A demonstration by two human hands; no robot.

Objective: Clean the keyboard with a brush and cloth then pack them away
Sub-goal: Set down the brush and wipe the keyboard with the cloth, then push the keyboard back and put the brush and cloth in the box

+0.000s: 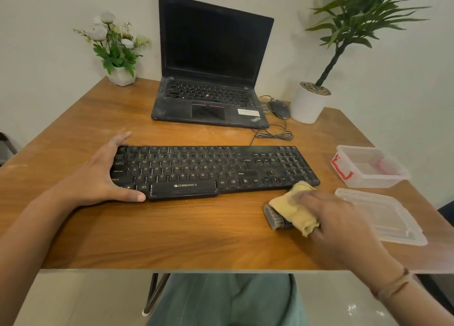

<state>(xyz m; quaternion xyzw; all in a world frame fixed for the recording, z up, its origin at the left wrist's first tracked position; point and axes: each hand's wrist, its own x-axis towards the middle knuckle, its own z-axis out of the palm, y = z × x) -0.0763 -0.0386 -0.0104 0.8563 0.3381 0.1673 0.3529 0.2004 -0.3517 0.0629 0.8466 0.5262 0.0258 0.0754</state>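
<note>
Spanning one end of the keyboard (221, 168), left fingers (120, 139) grip it; right fingers (315, 199) clutch cloth (291, 210) over brush (274, 218).

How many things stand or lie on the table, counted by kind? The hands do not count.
Computer devices: 3 (laptop, keyboard, mouse)
Potted plants: 2 (white flowers, tall plant)
Cleaning tools: 2 (yellow cloth, brush)
Plastic container parts: 2 (box, lid)
Total: 9
</note>
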